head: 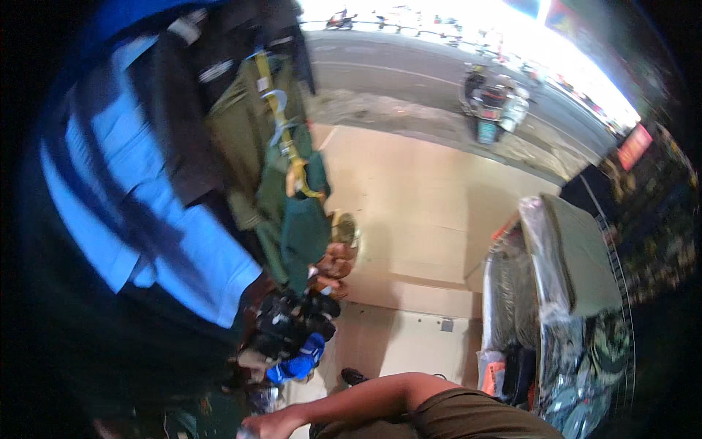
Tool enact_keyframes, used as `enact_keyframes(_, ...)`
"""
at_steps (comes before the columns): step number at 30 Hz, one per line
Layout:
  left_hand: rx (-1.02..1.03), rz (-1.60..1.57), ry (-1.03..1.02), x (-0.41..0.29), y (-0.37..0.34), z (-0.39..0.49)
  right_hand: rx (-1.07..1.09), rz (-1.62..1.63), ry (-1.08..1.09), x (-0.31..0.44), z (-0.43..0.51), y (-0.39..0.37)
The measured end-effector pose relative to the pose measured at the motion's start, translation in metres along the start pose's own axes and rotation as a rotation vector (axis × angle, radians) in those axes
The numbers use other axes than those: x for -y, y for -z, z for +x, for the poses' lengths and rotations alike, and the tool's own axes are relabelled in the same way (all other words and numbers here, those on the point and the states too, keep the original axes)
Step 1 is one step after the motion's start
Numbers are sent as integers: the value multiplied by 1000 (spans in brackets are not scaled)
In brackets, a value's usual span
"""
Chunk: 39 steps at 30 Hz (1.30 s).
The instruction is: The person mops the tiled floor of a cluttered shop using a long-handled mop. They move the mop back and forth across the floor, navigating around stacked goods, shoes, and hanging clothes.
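My right hand (pixel 271 425) is at the bottom edge, its bare forearm crossing leftward from a brown sleeve (pixel 477 414). Its fingers are partly cut off by the frame; a small greyish thing shows at them, and whether they grip it is unclear. Just above the hand is a clear plastic wrap (pixel 264 399), beside a blue shoe or sandal (pixel 301 359) and several black shoes (pixel 279 324). My left hand is out of view. Hanging garments fill the left side: a light blue shirt (pixel 186 258), dark jackets (pixel 178 120) and green clothes (pixel 304 230).
Brown footwear (pixel 335 260) lines the tiled floor (pixel 411 203). At the right, folded green clothes (pixel 584 252) and plastic-wrapped garments (pixel 510 296) are stacked. A dark shoe (pixel 354 376) shows near my arm. Outside, a parked scooter (pixel 491 104) stands beside the road (pixel 384 60).
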<state>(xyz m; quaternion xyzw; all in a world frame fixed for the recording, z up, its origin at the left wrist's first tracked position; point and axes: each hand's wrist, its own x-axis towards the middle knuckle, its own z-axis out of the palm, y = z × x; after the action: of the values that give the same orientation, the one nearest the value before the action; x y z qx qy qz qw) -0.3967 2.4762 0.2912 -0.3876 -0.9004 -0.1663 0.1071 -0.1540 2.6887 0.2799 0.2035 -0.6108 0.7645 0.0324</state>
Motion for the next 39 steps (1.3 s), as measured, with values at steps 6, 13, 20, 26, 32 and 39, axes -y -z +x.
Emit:
enact_keyframes(6,333,-536,128,-80,-100,-243,70,19,-303,67,-49,25)
enact_keyframes(13,273,-450,946,-180,-120,-226,40,-81,-368,68,-68,-7)
enact_keyframes(20,-57,-473,1247,-127,-119,-325,287,-201,-367,15,-27,-94)
enact_keyframes(26,-575,-396,1433,-24,-117,-497,627,-129,-351,-73,13,-252)
enact_keyframes(32,-476,-197,1549,1,-82,-587,724,159,-2,-159,-3,-352)
enact_keyframes(39,-161,-191,1611,-87,-156,-541,978,68,-130,-105,-64,-200)
